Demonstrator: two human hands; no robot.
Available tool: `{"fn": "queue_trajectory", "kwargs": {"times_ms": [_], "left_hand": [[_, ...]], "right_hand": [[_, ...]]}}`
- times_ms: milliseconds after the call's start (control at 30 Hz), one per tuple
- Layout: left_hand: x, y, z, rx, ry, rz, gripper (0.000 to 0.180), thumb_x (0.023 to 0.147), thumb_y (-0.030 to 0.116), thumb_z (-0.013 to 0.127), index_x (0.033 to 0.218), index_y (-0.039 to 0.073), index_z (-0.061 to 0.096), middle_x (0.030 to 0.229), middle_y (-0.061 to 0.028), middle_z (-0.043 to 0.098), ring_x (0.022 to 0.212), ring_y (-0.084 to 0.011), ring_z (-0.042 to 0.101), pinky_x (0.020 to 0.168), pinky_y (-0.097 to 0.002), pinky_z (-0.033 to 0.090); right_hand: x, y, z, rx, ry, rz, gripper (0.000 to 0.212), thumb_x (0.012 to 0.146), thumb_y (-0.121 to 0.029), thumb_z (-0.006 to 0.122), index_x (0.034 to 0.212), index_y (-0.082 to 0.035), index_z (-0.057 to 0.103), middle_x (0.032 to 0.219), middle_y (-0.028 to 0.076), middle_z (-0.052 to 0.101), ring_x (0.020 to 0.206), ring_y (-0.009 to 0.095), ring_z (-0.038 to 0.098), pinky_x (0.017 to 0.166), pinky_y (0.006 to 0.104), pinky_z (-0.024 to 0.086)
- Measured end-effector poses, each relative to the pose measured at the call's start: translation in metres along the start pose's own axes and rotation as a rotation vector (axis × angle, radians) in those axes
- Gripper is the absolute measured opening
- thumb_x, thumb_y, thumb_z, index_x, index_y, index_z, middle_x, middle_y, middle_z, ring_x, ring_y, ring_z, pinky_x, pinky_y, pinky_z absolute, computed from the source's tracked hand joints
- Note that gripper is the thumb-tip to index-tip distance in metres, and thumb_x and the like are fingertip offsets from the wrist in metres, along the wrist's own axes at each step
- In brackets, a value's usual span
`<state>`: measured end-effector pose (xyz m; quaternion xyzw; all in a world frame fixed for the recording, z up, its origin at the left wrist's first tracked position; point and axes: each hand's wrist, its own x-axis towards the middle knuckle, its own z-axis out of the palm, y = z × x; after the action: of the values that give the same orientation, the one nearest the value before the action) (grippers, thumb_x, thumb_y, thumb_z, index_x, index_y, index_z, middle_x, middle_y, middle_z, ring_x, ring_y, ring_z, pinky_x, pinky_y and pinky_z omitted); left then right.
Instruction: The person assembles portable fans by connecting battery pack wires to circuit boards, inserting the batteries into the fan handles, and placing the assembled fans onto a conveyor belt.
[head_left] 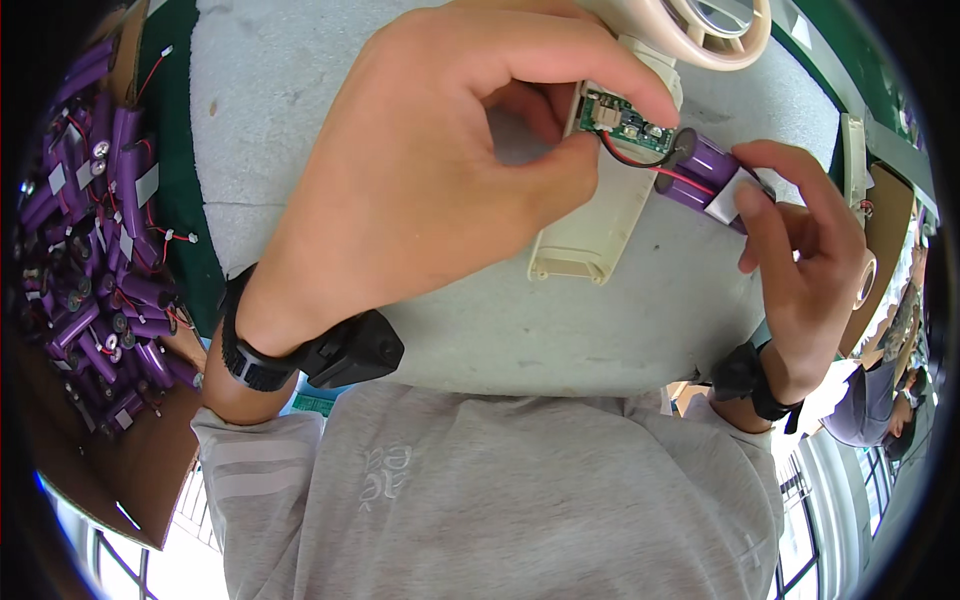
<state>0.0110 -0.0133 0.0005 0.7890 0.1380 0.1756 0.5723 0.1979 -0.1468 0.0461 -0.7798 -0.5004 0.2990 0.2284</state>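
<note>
A cream handheld fan (pixel 585 235) lies on the white foam mat with its handle casing opened. Inside the handle sits a green circuit board (pixel 628 124) with a white connector and black and red wires. My left hand (pixel 430 160) is closed at this handle, index fingertip by the board's far right edge and thumb beside the connector. Its other fingers are partly hidden. In my right hand (pixel 800 225) is a purple battery pack (pixel 708 158), two cells joined by a white label, pinched between thumb and fingers. Wires run from the pack to the board's connector.
At the left, a cardboard box (pixel 135 460) holds many purple battery packs (pixel 85 230) with wires. The foam mat (pixel 470 345) lies on a green surface. Cream casing parts (pixel 853 160) stand at the right edge, near another cardboard box (pixel 885 240). Another person (pixel 865 405) sits far right.
</note>
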Motion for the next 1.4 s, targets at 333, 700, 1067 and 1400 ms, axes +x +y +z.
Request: {"fn": "queue_trajectory", "kwargs": {"times_ms": [333, 700, 1067, 1400], "left_hand": [[0.007, 0.010, 0.008, -0.043, -0.020, -0.081, 0.032, 0.074, -0.005, 0.070, 0.104, 0.006, 0.071, 0.099, -0.0104, 0.064, 0.080, -0.0164, 0.062, 0.066, -0.0245, 0.050], [0.007, 0.009, 0.001, -0.083, -0.033, -0.172, 0.032, 0.076, -0.006, 0.067, 0.106, 0.005, 0.069, 0.102, -0.0107, 0.063, 0.082, -0.0155, 0.061, 0.066, -0.0238, 0.049], [0.012, 0.013, -0.003, -0.110, -0.051, -0.239, 0.033, 0.078, -0.007, 0.064, 0.109, 0.005, 0.068, 0.104, -0.0109, 0.061, 0.083, -0.0146, 0.060, 0.066, -0.0231, 0.048], [0.010, 0.017, -0.010, -0.140, -0.059, -0.311, 0.034, 0.079, -0.008, 0.062, 0.111, 0.004, 0.066, 0.107, -0.0112, 0.059, 0.085, -0.0138, 0.059, 0.066, -0.0224, 0.047]], "right_hand": [[-0.003, 0.005, 0.004, -0.278, 0.137, -0.443, 0.014, 0.071, 0.007, 0.076, 0.084, 0.006, 0.071, 0.098, 0.015, 0.070, 0.083, 0.021, 0.069, 0.067, 0.0251, 0.055], [-0.007, -0.003, 0.013, -0.403, 0.150, -0.459, 0.016, 0.068, 0.011, 0.074, 0.083, 0.008, 0.070, 0.097, 0.017, 0.071, 0.084, 0.025, 0.070, 0.072, 0.0297, 0.057], [-0.006, -0.001, 0.010, -0.355, 0.135, -0.416, 0.017, 0.067, 0.013, 0.071, 0.084, 0.008, 0.070, 0.099, 0.017, 0.071, 0.084, 0.025, 0.070, 0.073, 0.0300, 0.057], [-0.007, -0.002, 0.009, -0.344, 0.115, -0.408, 0.015, 0.071, 0.009, 0.073, 0.085, 0.007, 0.070, 0.100, 0.016, 0.071, 0.084, 0.023, 0.070, 0.074, 0.0296, 0.056]]}}
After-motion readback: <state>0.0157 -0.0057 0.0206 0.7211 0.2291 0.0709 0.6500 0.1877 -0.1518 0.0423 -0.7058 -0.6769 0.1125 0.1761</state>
